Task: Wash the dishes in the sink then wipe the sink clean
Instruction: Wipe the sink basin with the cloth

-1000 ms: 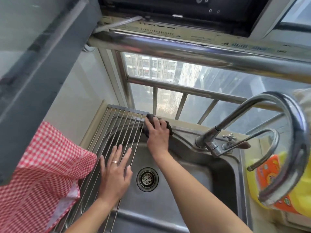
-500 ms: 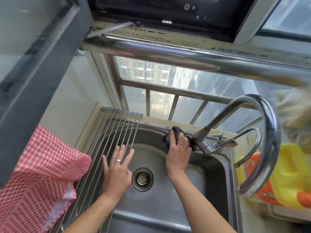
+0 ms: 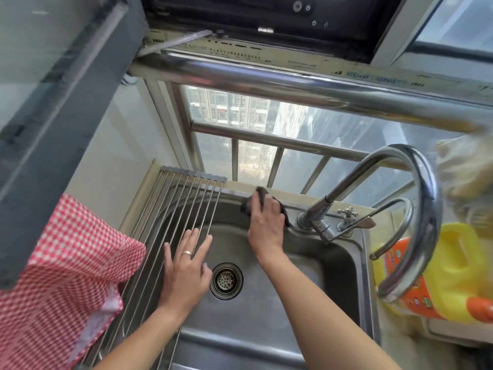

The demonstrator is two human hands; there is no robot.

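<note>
Sink: a stainless steel sink (image 3: 266,311) fills the lower middle, its round drain strainer (image 3: 226,280) near the centre of the basin.
Right hand: the right hand (image 3: 266,222) presses a dark cloth (image 3: 262,200) against the sink's back rim at 12 o'clock, fingers laid over it; whether the thumb curls under is hard to tell.
Left hand: the left hand (image 3: 186,265) lies flat, fingers straight and spread, on the roll-up drying rack (image 3: 186,204) across the sink's 9 o'clock side, holding nothing.
Faucet: a curved chrome faucet (image 3: 400,209) rises from the rim at 2 o'clock.
Counter: a yellow detergent bottle (image 3: 450,276) stands at 3 o'clock.
Room: a barred window (image 3: 253,134) behind the sink faces apartment towers; red checked cloth (image 3: 61,276) hangs at 8 o'clock.
</note>
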